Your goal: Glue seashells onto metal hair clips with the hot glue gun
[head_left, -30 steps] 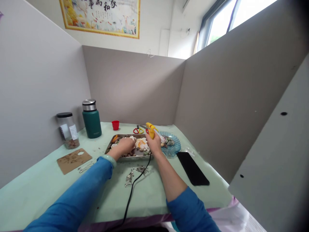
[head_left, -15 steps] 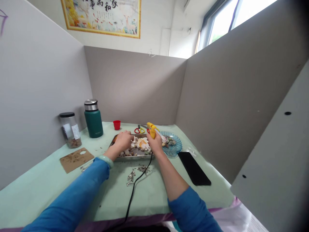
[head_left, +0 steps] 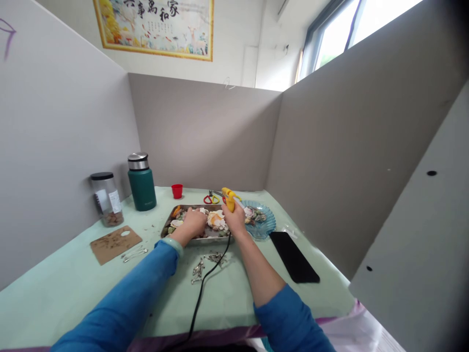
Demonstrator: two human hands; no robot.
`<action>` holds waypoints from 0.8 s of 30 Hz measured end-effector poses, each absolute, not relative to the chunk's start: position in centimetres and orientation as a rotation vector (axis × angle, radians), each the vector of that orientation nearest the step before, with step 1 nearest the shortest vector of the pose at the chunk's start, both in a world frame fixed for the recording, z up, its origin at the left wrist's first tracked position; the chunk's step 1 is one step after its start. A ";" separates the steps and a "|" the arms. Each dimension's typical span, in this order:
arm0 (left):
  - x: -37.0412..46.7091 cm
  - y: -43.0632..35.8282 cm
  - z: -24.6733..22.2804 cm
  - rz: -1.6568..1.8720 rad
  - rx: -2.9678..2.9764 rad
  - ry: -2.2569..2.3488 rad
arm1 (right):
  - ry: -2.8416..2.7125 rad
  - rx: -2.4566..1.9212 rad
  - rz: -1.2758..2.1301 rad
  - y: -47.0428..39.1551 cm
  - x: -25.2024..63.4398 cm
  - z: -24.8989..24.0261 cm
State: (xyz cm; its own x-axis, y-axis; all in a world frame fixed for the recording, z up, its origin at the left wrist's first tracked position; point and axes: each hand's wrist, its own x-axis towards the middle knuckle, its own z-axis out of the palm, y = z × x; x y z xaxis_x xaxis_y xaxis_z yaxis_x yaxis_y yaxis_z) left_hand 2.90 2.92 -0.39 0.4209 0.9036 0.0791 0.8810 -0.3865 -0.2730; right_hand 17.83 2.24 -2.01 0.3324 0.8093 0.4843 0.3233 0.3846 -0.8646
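Metal tray of shell-like bits sits at twelve o'clock on the worktop. Hands apart. Left hand low over the tray; fingertips hidden, cannot tell whether they grip. Right hand wraps a yellow glue gun at tray's two o'clock. Blue plate at tray's three, small metal pieces at six, flat black slab at four.
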 end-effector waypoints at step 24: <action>0.3 1.6 -1.7 -1.630 -2.960 -1.810 | -1.534 -1.079 0.753 2.4 17.4 -2.6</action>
